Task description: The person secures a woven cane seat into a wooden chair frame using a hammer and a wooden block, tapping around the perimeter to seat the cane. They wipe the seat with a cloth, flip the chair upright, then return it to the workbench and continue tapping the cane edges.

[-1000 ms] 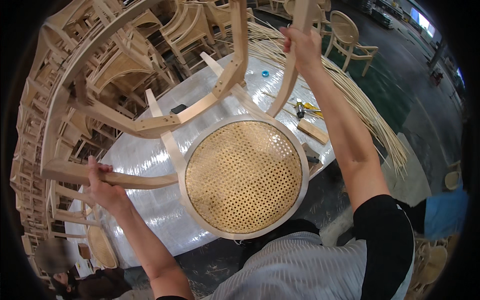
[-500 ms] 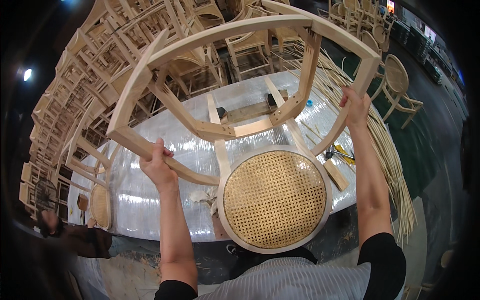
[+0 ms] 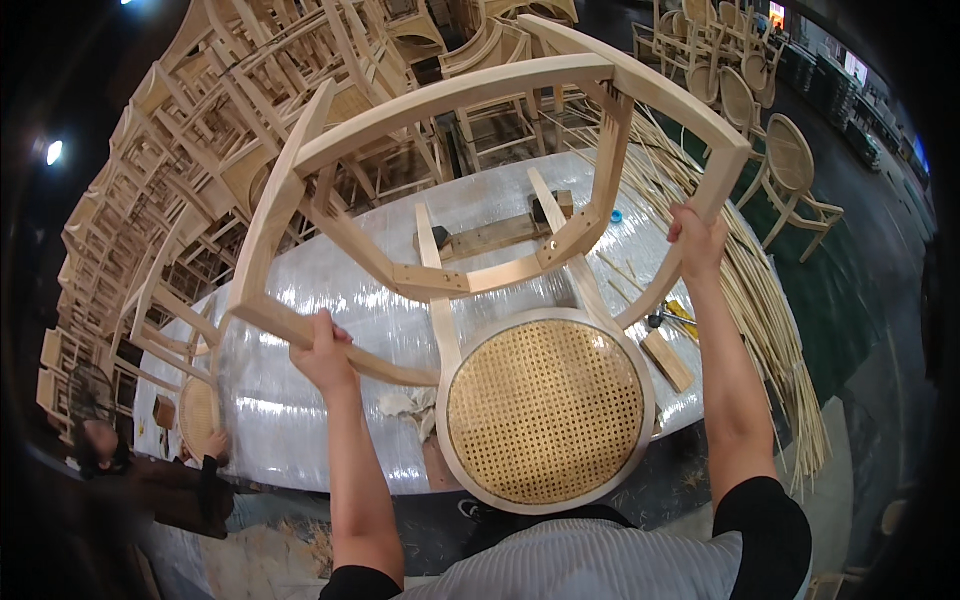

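Note:
A bare wooden chair frame lies tipped back in front of me, its legs and rails raised toward the far side. Its round back panel of woven cane is nearest my body, at the table's near edge. My left hand is wrapped round the curved armrest on the left. On the opposite side, my right hand grips the other armrest near its bend. Beneath the frame, a wooden block with black pads rests on the table, close to two of the chair's slim bars.
Plastic film covers the table. Long cane strips lie along its right side, near a yellow-handled tool and a wood block. A white cloth is left of the panel. Stacked chairs rise behind; another person works at left.
Both hands have come down a little with the chair frame, and its raised part sits slightly lower and nearer. The person at left has shifted a hand beside another cane panel.

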